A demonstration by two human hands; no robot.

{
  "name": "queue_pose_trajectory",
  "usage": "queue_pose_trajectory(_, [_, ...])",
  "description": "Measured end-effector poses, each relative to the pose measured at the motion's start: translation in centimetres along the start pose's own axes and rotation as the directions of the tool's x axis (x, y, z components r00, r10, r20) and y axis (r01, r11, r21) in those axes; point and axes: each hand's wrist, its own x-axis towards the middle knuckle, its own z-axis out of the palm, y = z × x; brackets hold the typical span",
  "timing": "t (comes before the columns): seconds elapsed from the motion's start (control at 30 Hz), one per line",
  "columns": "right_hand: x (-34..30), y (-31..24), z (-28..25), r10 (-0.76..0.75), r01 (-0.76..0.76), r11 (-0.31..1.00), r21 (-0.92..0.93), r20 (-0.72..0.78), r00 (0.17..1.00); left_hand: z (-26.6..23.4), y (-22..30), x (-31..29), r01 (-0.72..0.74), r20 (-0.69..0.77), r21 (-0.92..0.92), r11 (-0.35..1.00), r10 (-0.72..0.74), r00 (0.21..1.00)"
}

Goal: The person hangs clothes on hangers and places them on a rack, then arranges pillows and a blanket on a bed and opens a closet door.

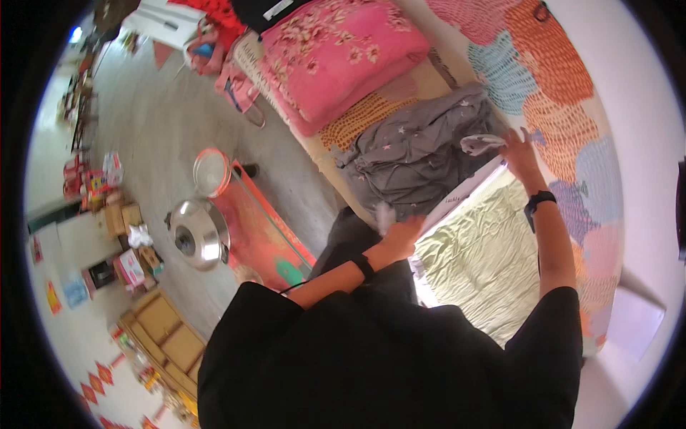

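Observation:
A rumpled grey bedsheet with small star prints [421, 161] lies bunched on the bed. My left hand [401, 236] grips its near edge at the bed's side. My right hand [518, 150] holds the far edge of the same sheet, close to the wall. Below the grey sheet, a pale yellow-green cover [486, 257] is spread over the mattress. Both wrists wear dark bands.
A folded pink floral quilt [336, 53] sits further along the bed. A colourful patterned cloth [550, 79] hangs on the wall. On the floor to the left are a metal pot [196, 234], a round sieve [211, 171], a red mat [261, 229], cardboard boxes [168, 336] and bags.

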Motion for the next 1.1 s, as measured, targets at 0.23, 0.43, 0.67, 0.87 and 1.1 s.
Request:
queue_pose_trajectory(0.23, [-13.8,-0.4,-7.0,0.556,-0.557,0.817,-0.148,-0.053,0.829,-3.0,-2.8,-1.5,-0.018,0.171,0.286,0.958,-0.032,0.985])
queue_pose_trajectory(0.43, [-27.7,-5.8,-9.6,0.92,-0.927,0.285,0.242,0.201,0.336,-4.7,4.8,-5.3,-0.463,0.525,0.118,0.878,0.34,0.78])
queue_pose_trajectory(0.67, [-45.5,-15.2,-5.5,0.935,-0.74,-0.339,0.581,0.292,-0.2,5.2,12.7,-11.9,-0.799,0.791,0.006,0.601,0.486,0.372])
queue_pose_trajectory(0.87, [-65.2,-23.4,-0.5,0.949,-0.651,-0.298,0.698,0.142,-0.282,18.0,22.7,-20.8,-0.85,0.887,-0.079,0.521,0.426,0.179])
queue_pose_trajectory(1.1, [-84.1,-31.1,3.0,0.996,-0.597,-0.01,0.802,-0.047,-0.079,36.6,31.1,-30.0,-0.847,0.984,-0.072,0.527,0.174,0.025])
